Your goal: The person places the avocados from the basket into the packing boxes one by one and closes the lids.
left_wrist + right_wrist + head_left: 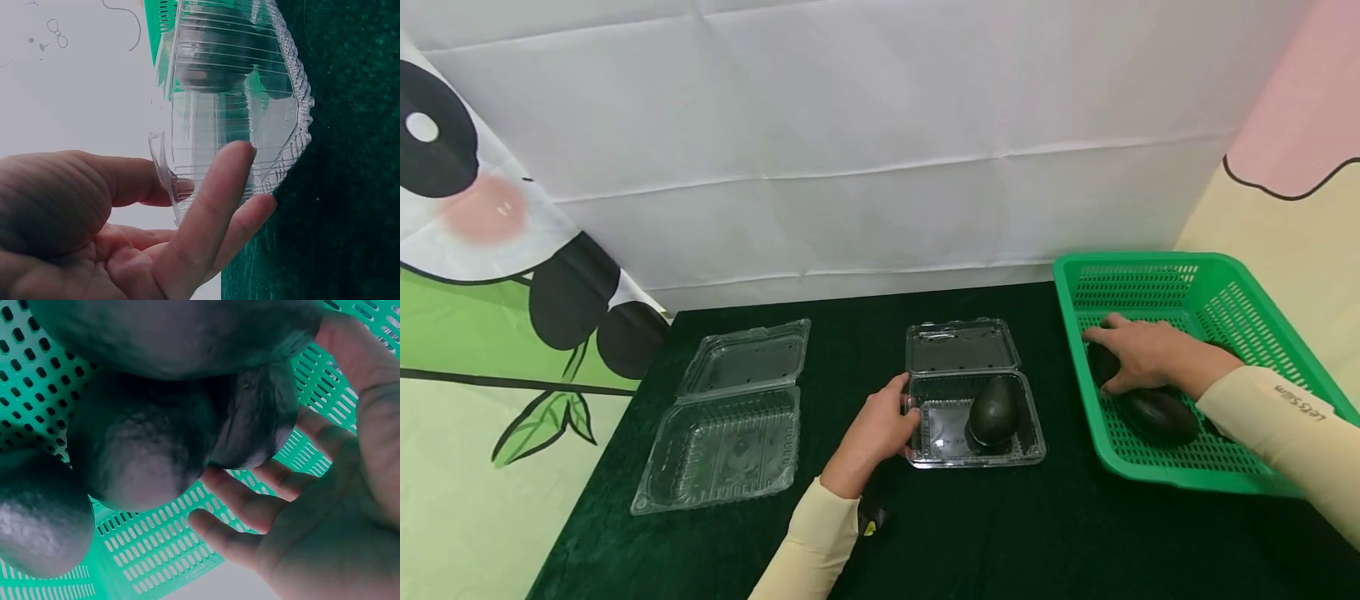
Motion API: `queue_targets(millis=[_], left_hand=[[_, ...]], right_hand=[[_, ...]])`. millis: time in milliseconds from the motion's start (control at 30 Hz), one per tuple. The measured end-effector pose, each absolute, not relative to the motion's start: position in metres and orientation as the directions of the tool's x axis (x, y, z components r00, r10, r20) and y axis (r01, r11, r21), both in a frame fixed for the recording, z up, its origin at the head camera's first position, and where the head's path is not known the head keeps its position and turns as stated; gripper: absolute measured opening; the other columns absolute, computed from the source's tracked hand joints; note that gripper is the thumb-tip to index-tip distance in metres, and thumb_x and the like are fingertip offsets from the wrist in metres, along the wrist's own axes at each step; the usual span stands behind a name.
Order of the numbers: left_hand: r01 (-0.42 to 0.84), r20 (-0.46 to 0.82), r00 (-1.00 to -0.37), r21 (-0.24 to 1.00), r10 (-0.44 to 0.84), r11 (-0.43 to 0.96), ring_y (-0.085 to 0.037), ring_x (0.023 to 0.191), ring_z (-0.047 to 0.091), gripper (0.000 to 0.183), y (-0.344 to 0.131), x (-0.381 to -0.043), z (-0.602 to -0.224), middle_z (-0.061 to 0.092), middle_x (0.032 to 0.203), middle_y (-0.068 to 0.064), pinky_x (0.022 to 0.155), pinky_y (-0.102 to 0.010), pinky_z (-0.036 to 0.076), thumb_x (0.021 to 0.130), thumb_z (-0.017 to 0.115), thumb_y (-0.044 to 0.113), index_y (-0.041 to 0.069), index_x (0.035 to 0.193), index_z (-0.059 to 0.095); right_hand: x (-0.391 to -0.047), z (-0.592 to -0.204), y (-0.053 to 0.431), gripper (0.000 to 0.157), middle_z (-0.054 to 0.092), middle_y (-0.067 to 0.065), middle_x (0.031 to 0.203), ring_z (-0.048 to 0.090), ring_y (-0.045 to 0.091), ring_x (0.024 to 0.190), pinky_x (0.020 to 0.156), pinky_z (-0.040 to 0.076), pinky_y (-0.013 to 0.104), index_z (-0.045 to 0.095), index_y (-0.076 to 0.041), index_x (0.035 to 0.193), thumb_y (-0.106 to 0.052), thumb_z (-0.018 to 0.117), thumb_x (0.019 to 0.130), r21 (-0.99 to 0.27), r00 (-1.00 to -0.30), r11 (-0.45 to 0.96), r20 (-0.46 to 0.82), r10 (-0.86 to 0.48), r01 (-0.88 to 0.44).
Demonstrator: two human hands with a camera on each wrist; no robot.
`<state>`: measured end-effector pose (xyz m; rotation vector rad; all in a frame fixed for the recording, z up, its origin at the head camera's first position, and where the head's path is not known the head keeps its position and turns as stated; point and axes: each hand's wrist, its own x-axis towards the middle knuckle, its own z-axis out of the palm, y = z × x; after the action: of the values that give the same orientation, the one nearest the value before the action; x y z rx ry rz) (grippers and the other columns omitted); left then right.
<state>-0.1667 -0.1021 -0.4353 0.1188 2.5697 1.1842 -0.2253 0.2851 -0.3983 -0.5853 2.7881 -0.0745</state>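
Observation:
My left hand (880, 425) pinches the left rim of a clear plastic clamshell box (936, 429), thumb on one side of the wall and fingers on the other in the left wrist view. The box's lid is folded back, and a dark avocado (994, 412) sits in its right half. Over at the green basket (1150, 477), my right hand (1138, 354) reaches in, its thumb and fingers curved round an avocado (1102, 364) by the left wall. Another avocado (1157, 417) lies right beside the thumb. Several avocados crowd together in the right wrist view.
A second clear clamshell box (730, 446) stands with its lid back on the left of the dark green cloth (857, 350). White fabric (880, 167) hangs behind the table. A small dark object with a yellow mark (870, 527) shows beside the left wrist.

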Motion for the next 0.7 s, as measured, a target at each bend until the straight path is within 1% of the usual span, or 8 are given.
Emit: queue_targets(millis=[100,167,400,600,700], left_hand=[[-0.035,-0.227,-0.951,0.752,0.209,0.658,-0.017,0.073,0.068,0.065,-0.1035,-0.1658,-0.4358,0.067,0.127,-0.019,0.058,-0.033,0.054,0.1,0.059,0.009,0.0,0.159,0.032],[-0.027,-0.221,-0.951,0.758,0.218,0.652,-0.017,0.074,0.068,0.065,-0.1031,-0.1663,-0.4357,0.067,0.127,-0.019,0.058,-0.033,0.054,0.1,0.059,0.009,0.0,0.159,0.032],[-0.037,-0.228,-0.948,0.769,0.22,0.638,-0.017,0.072,0.069,0.064,-0.1023,-0.1671,-0.4359,0.066,0.129,-0.02,0.058,-0.033,0.055,0.101,0.059,0.01,0.001,0.159,0.032],[-0.046,-0.236,-0.948,0.767,0.215,0.64,-0.017,0.071,0.069,0.064,-0.1022,-0.167,-0.4359,0.066,0.13,-0.02,0.057,-0.033,0.056,0.102,0.059,0.01,0.001,0.159,0.032],[-0.047,-0.237,-0.948,0.765,0.213,0.642,-0.017,0.071,0.069,0.064,-0.1023,-0.1669,-0.4367,0.065,0.13,-0.021,0.057,-0.034,0.056,0.102,0.059,0.01,0.001,0.159,0.031]], right_hand=[[-0.2245,-0.4,0.284,0.086,0.045,0.035,0.137,0.064,0.046,0.1,0.081,0.048,0.072,0.054,-0.002,0.144,-0.043,0.089,0.077,-0.113,-0.873,0.915,-0.272,-0.404,-0.388],[-0.2243,-0.3996,0.2847,0.084,0.045,0.035,0.137,0.064,0.044,0.098,0.082,0.048,0.072,0.055,-0.002,0.144,-0.042,0.089,0.078,-0.112,-0.876,0.917,-0.271,-0.4,-0.383],[-0.2246,-0.3989,0.2857,0.076,0.044,0.036,0.137,0.064,0.043,0.094,0.076,0.051,0.067,0.056,-0.003,0.142,-0.034,0.088,0.081,-0.108,-0.878,0.916,-0.262,-0.4,-0.385],[-0.2255,-0.4004,0.2857,0.069,0.047,0.034,0.134,0.062,0.046,0.097,0.076,0.051,0.067,0.057,-0.003,0.14,-0.025,0.087,0.082,-0.102,-0.878,0.914,-0.254,-0.406,-0.393],[-0.2254,-0.4019,0.2856,0.068,0.048,0.033,0.132,0.062,0.045,0.095,0.075,0.051,0.066,0.058,-0.003,0.139,-0.025,0.087,0.081,-0.102,-0.88,0.914,-0.248,-0.406,-0.393]])
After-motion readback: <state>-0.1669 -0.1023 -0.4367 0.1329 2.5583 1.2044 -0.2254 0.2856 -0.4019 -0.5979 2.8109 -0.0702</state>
